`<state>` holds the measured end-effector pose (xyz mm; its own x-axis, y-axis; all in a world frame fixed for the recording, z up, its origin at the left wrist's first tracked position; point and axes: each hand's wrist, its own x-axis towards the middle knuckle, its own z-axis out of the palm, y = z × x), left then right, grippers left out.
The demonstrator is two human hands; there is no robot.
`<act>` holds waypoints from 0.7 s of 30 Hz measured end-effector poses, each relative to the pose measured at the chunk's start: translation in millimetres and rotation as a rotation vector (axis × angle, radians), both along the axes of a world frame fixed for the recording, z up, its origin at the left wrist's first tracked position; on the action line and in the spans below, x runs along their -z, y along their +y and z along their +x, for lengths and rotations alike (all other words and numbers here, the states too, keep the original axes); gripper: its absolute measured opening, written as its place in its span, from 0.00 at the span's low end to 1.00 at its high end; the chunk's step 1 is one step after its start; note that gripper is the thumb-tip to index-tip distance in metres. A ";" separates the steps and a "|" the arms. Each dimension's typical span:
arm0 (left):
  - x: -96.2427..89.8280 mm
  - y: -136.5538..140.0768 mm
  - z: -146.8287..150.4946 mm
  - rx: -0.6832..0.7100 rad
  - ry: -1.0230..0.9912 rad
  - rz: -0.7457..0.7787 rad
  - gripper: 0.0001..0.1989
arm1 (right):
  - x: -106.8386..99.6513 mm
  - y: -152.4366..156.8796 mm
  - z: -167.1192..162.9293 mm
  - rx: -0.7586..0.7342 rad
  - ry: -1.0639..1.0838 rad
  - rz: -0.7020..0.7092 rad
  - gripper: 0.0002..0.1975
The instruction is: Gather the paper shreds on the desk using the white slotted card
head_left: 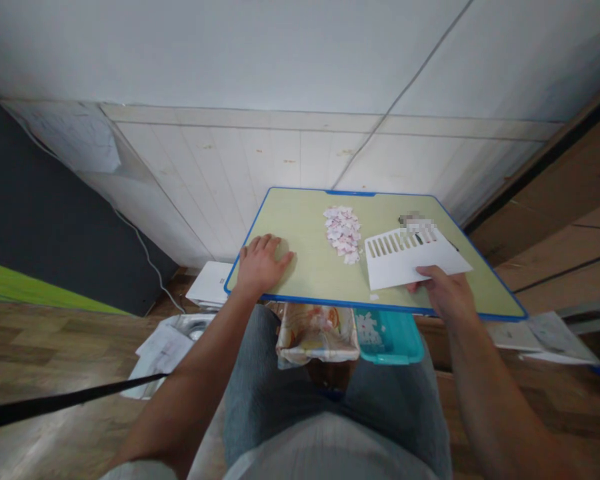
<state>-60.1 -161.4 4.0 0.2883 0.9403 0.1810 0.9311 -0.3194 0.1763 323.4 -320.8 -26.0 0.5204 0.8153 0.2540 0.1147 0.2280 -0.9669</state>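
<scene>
My left hand [264,265] lies flat on the left part of a pale yellow-green table [300,213] with a blue edge, its fingers spread and nothing in them. In my right hand [445,287] is a white card with slots [410,263], gripped at its near right edge and tilted above the tabletop. A row of narrow cut-out slots runs along the card's far side. Left of the card, a pile of small pale pink-white paper pieces [343,233] is spread on the table. A small dark object behind the card is blurred out. One small white scrap [375,297] lies near the front edge.
Below the table's front edge, over my lap, are a patterned lined box [320,353] and a turquoise plastic bin [395,350] with white pieces inside. Papers [165,350] lie at the left on the floor side. A white wall with a cable stands behind; brown boxes [570,200] are at right.
</scene>
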 end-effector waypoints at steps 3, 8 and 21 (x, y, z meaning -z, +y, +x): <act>2.7 2.2 -1.4 0.004 -0.001 0.013 0.28 | 3.2 1.1 0.1 -0.003 0.015 -0.056 0.15; 6.1 4.5 -3.8 0.023 -0.022 0.026 0.28 | -4.9 3.9 -6.4 0.010 0.115 -0.020 0.18; 9.7 6.8 -2.2 0.036 -0.045 0.058 0.28 | -16.1 12.2 -10.9 0.066 0.173 -0.015 0.22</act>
<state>-62.3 -154.6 -5.7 0.3118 0.9171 0.2485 0.9104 -0.3632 0.1981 312.5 -308.6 -9.9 0.6078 0.7809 0.1443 -0.0395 0.2112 -0.9767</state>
